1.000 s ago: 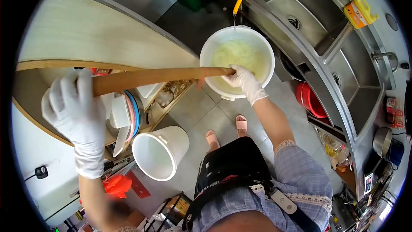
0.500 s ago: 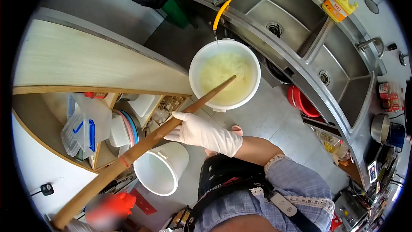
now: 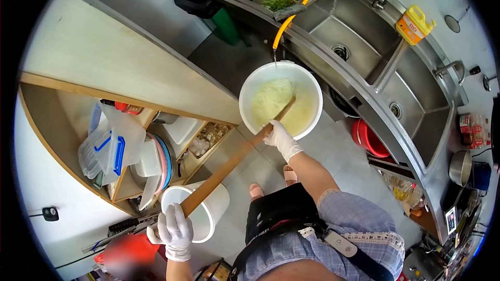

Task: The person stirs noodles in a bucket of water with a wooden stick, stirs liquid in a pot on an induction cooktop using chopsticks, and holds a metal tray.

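A long wooden pole (image 3: 229, 164) slants from lower left up into a white bucket (image 3: 244, 93) of pale yellow, frothy contents. Gloved in white, my right hand (image 3: 282, 139) is wrapped round the pole just outside the bucket's near rim. At the pole's thick lower end is my left hand (image 3: 173, 230), also gloved, its fingers against the wood. The pole's thin tip lies in the bucket contents. Water runs into the bucket from a yellow hose (image 3: 282, 30). A second white bucket (image 3: 217, 204) stands under the pole's lower part, its mouth partly covered by it.
Steel sinks (image 3: 359, 36) curve along the right, with a yellow jug (image 3: 415, 25) on their edge and a red bucket (image 3: 371, 138) beneath. An open wooden cabinet (image 3: 52, 125) with plastic containers fills the left. A green bin (image 3: 224, 25) stands at the top.
The pole's lower end has come up and right into view with my left hand on it. My right hand has moved up the pole towards the bucket. The camera view has shifted.
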Motion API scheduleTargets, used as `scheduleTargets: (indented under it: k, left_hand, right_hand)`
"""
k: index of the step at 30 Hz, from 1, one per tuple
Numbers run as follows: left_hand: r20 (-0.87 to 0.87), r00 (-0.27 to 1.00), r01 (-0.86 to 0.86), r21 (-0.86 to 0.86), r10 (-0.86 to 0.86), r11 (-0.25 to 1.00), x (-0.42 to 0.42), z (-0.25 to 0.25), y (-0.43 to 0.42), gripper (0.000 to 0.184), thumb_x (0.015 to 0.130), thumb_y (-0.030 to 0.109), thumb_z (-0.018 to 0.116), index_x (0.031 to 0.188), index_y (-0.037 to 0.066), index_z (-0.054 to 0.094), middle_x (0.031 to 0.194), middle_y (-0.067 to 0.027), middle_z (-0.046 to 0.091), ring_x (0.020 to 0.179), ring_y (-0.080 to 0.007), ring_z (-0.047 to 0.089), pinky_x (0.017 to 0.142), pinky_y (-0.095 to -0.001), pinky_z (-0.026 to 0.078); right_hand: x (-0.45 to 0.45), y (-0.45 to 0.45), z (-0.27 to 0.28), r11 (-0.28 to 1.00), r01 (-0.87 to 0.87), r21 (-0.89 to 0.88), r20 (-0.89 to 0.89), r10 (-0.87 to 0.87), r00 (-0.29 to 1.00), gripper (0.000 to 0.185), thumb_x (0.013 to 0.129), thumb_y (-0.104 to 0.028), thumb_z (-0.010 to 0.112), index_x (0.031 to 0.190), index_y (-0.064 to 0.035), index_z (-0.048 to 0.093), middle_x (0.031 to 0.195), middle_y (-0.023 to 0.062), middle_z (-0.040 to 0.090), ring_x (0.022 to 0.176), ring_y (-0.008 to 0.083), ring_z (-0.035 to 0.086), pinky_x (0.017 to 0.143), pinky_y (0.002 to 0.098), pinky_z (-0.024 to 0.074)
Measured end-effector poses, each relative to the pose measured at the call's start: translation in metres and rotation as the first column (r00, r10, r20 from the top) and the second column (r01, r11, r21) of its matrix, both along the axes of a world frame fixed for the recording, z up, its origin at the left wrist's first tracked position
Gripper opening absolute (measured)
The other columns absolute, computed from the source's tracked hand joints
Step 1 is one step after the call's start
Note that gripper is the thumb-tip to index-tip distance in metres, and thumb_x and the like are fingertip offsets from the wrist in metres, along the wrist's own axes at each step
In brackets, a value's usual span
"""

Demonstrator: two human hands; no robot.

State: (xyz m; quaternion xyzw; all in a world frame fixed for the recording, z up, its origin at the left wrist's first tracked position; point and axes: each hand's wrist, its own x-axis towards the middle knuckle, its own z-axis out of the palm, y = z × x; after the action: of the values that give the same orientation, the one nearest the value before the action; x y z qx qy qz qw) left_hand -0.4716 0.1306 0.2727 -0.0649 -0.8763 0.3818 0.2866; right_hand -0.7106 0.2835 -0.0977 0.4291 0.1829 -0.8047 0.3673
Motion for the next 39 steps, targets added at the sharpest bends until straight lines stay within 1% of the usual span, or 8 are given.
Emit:
scheduleTargets:
  k: [4, 10, 12, 24, 28, 29, 32, 39]
  left_hand:
    - [-0.039, 0.996, -0.077, 0.058, 0.079, 0.995, 0.013, 0.008, -0.025, 0.029, 0.068, 0.003, 0.053, 0.094, 0.016, 0.056, 0.098, 0.0004, 0.055, 0.096, -0.0184, 0.049, 0.094, -0.0458, 0.026]
    - [-0.372, 0.842, -0.414, 0.017, 0.39, 0.91, 0.068, 0.087, -0.06, 0.024, 0.069, 0.013, 0.067, 0.091, 0.014, 0.057, 0.103, -0.0019, 0.057, 0.104, -0.0252, 0.05, 0.089, -0.0469, 0.032]
    - [-0.414, 0.826, -0.421, -0.004, 0.382, 0.907, 0.09, 0.104, -0.071, 0.024, 0.07, 0.013, 0.066, 0.093, 0.012, 0.059, 0.109, -0.0014, 0.056, 0.102, -0.0234, 0.052, 0.083, -0.042, 0.035]
    - [-0.489, 0.659, -0.647, 0.018, 0.571, 0.763, 0.143, 0.108, -0.045, 0.032, 0.072, 0.014, 0.065, 0.103, 0.015, 0.055, 0.117, 0.0001, 0.052, 0.112, -0.0211, 0.046, 0.093, -0.0482, 0.029]
    - [0.1, 0.613, -0.789, 0.128, 0.783, 0.601, 0.161, 0.084, -0.041, 0.038, 0.067, 0.007, 0.062, 0.104, 0.009, 0.052, 0.114, -0.0058, 0.052, 0.109, -0.022, 0.046, 0.095, -0.0456, 0.031]
    - [0.181, 0.73, -0.681, 0.128, 0.658, 0.721, 0.157, 0.068, -0.036, 0.032, 0.06, 0.008, 0.06, 0.09, 0.007, 0.052, 0.09, -0.008, 0.054, 0.092, -0.0255, 0.052, 0.085, -0.0412, 0.037]
    - [0.544, 0.546, -0.812, 0.157, 0.637, 0.562, 0.161, 0.025, -0.026, 0.029, 0.062, 0.012, 0.063, 0.087, 0.007, 0.051, 0.078, -0.0079, 0.05, 0.073, -0.0244, 0.051, 0.069, -0.0362, 0.042]
    - [0.608, 0.484, -0.821, 0.564, 0.63, 0.087, 0.292, 0.063, -0.03, 0.027, 0.052, 0.008, 0.072, 0.072, 0.001, 0.057, 0.059, -0.0121, 0.053, 0.053, -0.0253, 0.052, 0.052, -0.0306, 0.042]
  right_hand:
    - [0.015, -0.013, 0.045, 0.997, 0.047, 0.059, 0.144, -0.055, 0.988, 0.025, 0.084, -0.026, 0.044, 0.101, -0.0075, 0.042, 0.092, 0.0107, 0.052, 0.084, 0.0276, 0.052, 0.074, 0.0443, 0.0452]
    - [0.079, -0.036, 0.152, 0.887, -0.061, -0.457, 0.046, 0.092, 0.995, 0.028, 0.085, -0.017, 0.047, 0.104, -0.0022, 0.034, 0.1, 0.0173, 0.046, 0.097, 0.0345, 0.048, 0.088, 0.0497, 0.0396]
    - [0.091, -0.043, 0.186, 0.905, -0.172, -0.39, 0.028, 0.198, 0.98, 0.029, 0.085, -0.018, 0.047, 0.104, -0.0021, 0.034, 0.105, 0.0196, 0.046, 0.1, 0.035, 0.048, 0.089, 0.05, 0.0391]
    - [0.149, -0.076, 0.182, 0.843, -0.345, -0.413, -0.006, 0.376, 0.927, 0.034, 0.087, -0.023, 0.046, 0.11, -0.0014, 0.033, 0.11, 0.0203, 0.046, 0.105, 0.0332, 0.046, 0.09, 0.0485, 0.0396]
    - [0.185, -0.096, 0.2, 0.727, -0.448, -0.52, -0.06, 0.492, 0.868, 0.029, 0.086, -0.025, 0.047, 0.105, -0.0022, 0.042, 0.109, 0.0172, 0.05, 0.105, 0.029, 0.048, 0.092, 0.0406, 0.0408]
    - [0.196, -0.101, 0.201, 0.716, -0.486, -0.502, -0.088, 0.516, 0.852, 0.03, 0.086, -0.025, 0.048, 0.105, -0.0025, 0.042, 0.109, 0.0168, 0.05, 0.105, 0.0288, 0.048, 0.092, 0.0404, 0.0408]
    - [0.23, -0.107, 0.197, 0.66, -0.573, -0.486, -0.116, 0.602, 0.79, 0.036, 0.084, -0.028, 0.051, 0.109, -0.003, 0.041, 0.11, 0.0163, 0.05, 0.105, 0.0289, 0.048, 0.093, 0.0398, 0.0392]
    - [0.29, -0.101, 0.195, 0.047, -0.918, -0.393, -0.534, 0.801, 0.27, 0.051, 0.084, -0.039, 0.051, 0.113, 0.0019, 0.044, 0.107, 0.0165, 0.054, 0.099, 0.0242, 0.054, 0.085, 0.0328, 0.0438]
